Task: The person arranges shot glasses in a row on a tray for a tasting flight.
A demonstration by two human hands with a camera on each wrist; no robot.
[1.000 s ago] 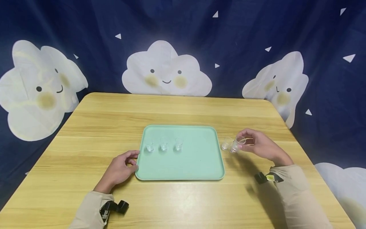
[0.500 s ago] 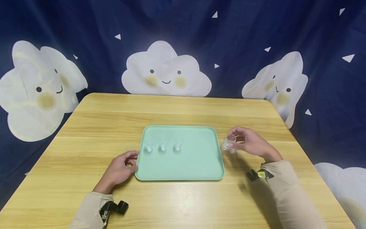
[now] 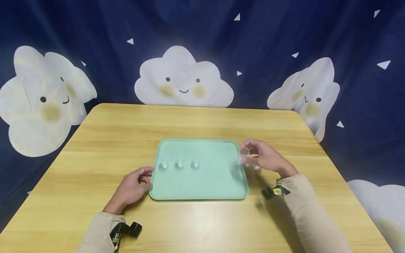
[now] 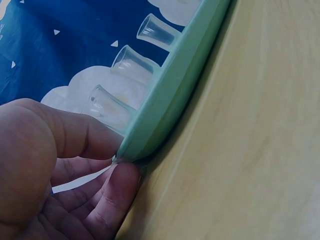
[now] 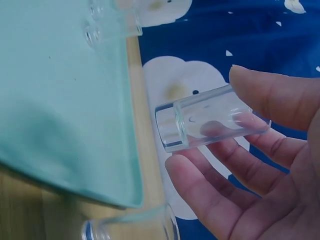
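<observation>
The fingertips [image 5: 245,80] of the right hand [image 3: 264,158] pinch a small clear glass [image 5: 210,122], thumb on one side and fingers under the other, and hold it in the air just over the right edge of the green tray [image 3: 202,186]. A second loose glass [image 3: 256,166] stands on the wooden table [image 3: 95,140] just beside that same edge, partly hidden behind the hand; in the right wrist view only its rim [image 5: 132,227] shows at the bottom. The left hand [image 3: 131,188] grips the near left corner of the tray, its thumb [image 4: 75,137] on top of the rim and its curled fingers beneath it. On the tray three more glasses [image 3: 181,161] stand upright in a row in its left half, apart from one another and level with the held glass. Judged from how things lie, three glasses are already placed, a fourth is arriving over the tray's open right half but not yet set down, and the one on the table remains to be brought over
</observation>
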